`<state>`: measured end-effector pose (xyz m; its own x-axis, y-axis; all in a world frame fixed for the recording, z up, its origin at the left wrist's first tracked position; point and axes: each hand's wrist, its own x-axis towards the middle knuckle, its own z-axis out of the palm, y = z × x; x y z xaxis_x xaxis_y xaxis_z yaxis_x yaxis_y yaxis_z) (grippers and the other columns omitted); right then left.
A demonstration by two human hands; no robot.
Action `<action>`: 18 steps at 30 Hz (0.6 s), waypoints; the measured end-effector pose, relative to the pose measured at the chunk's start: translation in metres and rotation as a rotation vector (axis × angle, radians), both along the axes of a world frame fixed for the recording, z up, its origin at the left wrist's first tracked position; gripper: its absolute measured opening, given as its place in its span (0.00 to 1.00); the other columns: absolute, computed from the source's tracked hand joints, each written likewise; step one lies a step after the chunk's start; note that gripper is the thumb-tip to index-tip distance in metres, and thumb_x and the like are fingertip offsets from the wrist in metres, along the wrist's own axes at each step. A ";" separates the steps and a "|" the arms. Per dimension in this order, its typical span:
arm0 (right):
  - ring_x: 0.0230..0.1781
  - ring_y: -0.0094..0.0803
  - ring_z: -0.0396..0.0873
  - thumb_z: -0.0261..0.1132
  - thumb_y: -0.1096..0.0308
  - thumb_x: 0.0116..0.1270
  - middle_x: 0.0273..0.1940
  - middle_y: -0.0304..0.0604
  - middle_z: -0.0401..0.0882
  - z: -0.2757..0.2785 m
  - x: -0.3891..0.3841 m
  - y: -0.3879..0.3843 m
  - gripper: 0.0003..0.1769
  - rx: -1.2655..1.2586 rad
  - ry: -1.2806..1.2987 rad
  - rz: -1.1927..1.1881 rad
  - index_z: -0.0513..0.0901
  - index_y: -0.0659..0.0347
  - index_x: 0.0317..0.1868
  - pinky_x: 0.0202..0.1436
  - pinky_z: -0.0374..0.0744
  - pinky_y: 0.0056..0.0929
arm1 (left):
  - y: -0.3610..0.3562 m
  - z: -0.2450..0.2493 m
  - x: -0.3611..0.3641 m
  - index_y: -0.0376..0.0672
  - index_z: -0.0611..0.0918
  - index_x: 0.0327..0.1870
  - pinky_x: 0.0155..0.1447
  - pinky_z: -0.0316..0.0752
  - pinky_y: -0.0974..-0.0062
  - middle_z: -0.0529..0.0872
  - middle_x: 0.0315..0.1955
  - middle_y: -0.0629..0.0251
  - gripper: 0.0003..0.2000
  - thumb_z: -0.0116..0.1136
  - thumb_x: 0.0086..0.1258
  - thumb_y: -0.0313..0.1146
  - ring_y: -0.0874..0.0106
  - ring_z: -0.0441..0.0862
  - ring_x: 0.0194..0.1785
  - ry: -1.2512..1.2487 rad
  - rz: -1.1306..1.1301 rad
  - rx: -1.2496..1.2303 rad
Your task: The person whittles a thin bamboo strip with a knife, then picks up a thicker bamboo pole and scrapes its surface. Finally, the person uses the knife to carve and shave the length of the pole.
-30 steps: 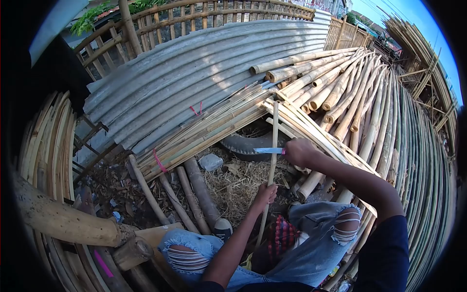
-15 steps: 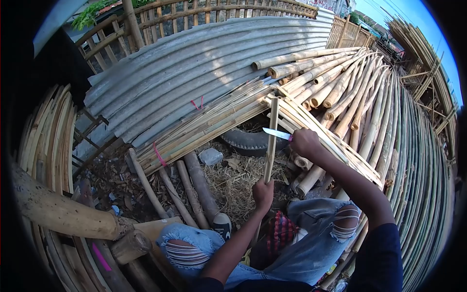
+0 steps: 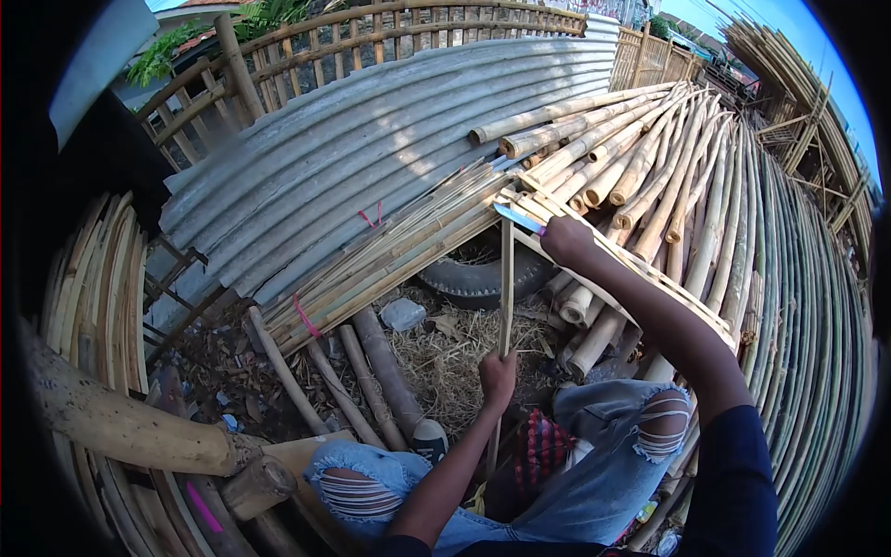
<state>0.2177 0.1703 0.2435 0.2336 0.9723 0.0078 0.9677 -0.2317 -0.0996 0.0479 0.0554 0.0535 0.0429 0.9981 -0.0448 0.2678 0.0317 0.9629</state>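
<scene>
My left hand (image 3: 498, 379) is closed round a long bamboo strip (image 3: 507, 288), which stands nearly upright in front of me, its lower part running down between my knees. Farther out, my right hand (image 3: 568, 241) grips a knife (image 3: 518, 219) with a pale blade and a bit of pink showing at the handle. The blade points left and crosses the strip at its top end. Behind the blade lies a bundle of split bamboo (image 3: 613, 255).
Another tied bundle of bamboo strips (image 3: 399, 237) lies ahead, above a black tyre (image 3: 483, 281). Thick poles (image 3: 640, 167) are heaped at the right. Corrugated sheeting (image 3: 371, 130) leans behind. A stout bamboo pole (image 3: 130, 413) juts in from the left.
The knife in my right hand has moved up along the strip, from below its top to the top end. The strip's upper end has shifted slightly left and lower.
</scene>
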 end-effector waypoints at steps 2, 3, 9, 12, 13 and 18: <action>0.37 0.53 0.80 0.55 0.59 0.59 0.35 0.63 0.80 0.031 0.067 0.041 0.20 0.278 0.156 -0.155 0.81 0.71 0.33 0.41 0.78 0.44 | -0.006 0.008 0.002 0.31 0.77 0.23 0.29 0.70 0.62 0.77 0.14 0.50 0.16 0.54 0.60 0.38 0.55 0.79 0.23 -0.024 -0.018 -0.029; 0.37 0.54 0.80 0.54 0.59 0.59 0.35 0.65 0.79 0.027 0.090 0.053 0.20 0.329 0.253 -0.188 0.81 0.72 0.33 0.41 0.77 0.44 | -0.007 0.000 0.001 0.31 0.77 0.23 0.29 0.70 0.62 0.77 0.14 0.50 0.16 0.54 0.60 0.38 0.55 0.79 0.23 -0.013 -0.022 -0.016; 0.35 0.58 0.76 0.56 0.57 0.55 0.29 0.67 0.76 0.008 0.063 0.006 0.21 0.418 0.599 -0.119 0.79 0.73 0.33 0.40 0.73 0.44 | 0.019 -0.026 -0.011 0.35 0.76 0.20 0.23 0.69 0.72 0.76 0.11 0.65 0.13 0.55 0.59 0.37 0.73 0.77 0.17 -0.175 -0.040 -0.173; 0.36 0.57 0.77 0.59 0.53 0.56 0.31 0.65 0.77 -0.038 0.057 -0.027 0.24 0.290 0.504 -0.141 0.80 0.72 0.31 0.42 0.74 0.45 | 0.031 -0.023 -0.021 0.40 0.73 0.22 0.17 0.68 0.79 0.75 0.13 0.69 0.12 0.54 0.63 0.37 0.77 0.75 0.14 -0.414 -0.109 -0.272; 0.36 0.57 0.77 0.60 0.51 0.58 0.31 0.64 0.78 -0.034 0.055 -0.042 0.24 0.216 0.498 -0.110 0.80 0.71 0.33 0.41 0.74 0.44 | 0.031 -0.011 -0.024 0.41 0.71 0.23 0.16 0.68 0.80 0.75 0.13 0.69 0.12 0.53 0.64 0.38 0.78 0.74 0.13 -0.564 -0.146 -0.314; 0.31 0.52 0.79 0.61 0.50 0.57 0.26 0.61 0.78 -0.045 0.060 -0.057 0.26 0.314 0.720 -0.148 0.79 0.72 0.27 0.38 0.74 0.43 | 0.074 0.070 -0.027 0.45 0.70 0.25 0.17 0.70 0.77 0.76 0.16 0.67 0.14 0.53 0.65 0.43 0.74 0.73 0.13 -0.547 -0.256 -0.305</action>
<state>0.2774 0.1138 0.1989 0.4123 0.9080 0.0744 0.6021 -0.2103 -0.7702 0.0205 0.1294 0.1235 0.3733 0.8994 -0.2273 -0.2208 0.3241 0.9199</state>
